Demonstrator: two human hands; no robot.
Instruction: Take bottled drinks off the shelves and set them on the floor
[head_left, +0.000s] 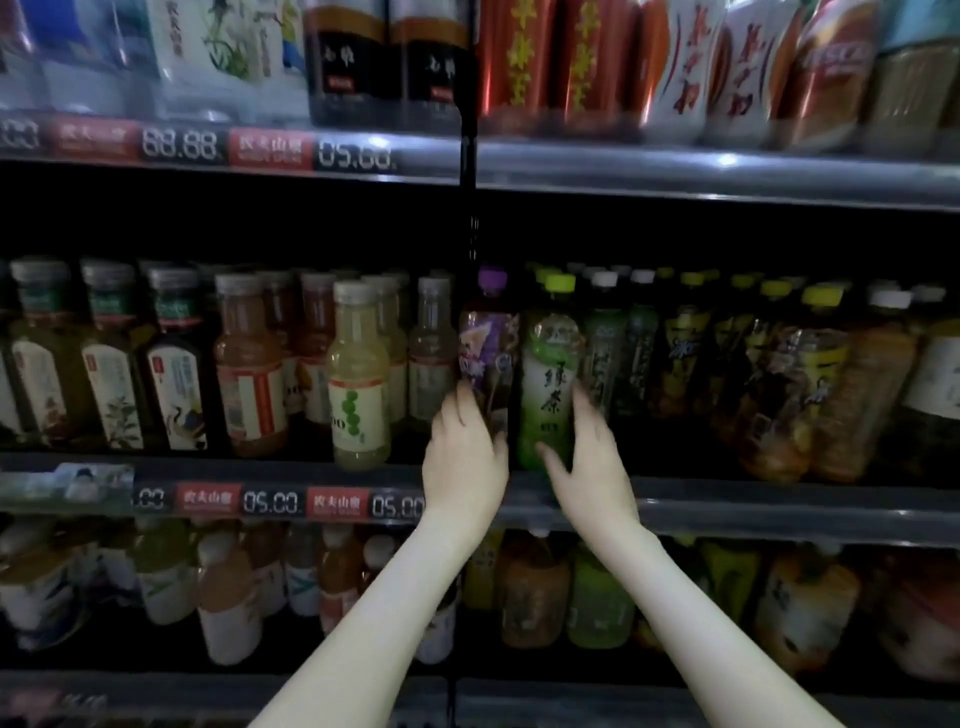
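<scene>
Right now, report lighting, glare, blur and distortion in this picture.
Head view: dim, near-black under the top shelf; glare streaks along its edge; top-row bottles and price tags smeared; shelf lines bow from the wide lens; green bottle and right hand fairly sharp.

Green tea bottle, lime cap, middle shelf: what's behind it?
Behind the green tea bottle only another lime cap peeks out, so at least one more bottle stands there. Its body and the row's depth are hidden.
</scene>
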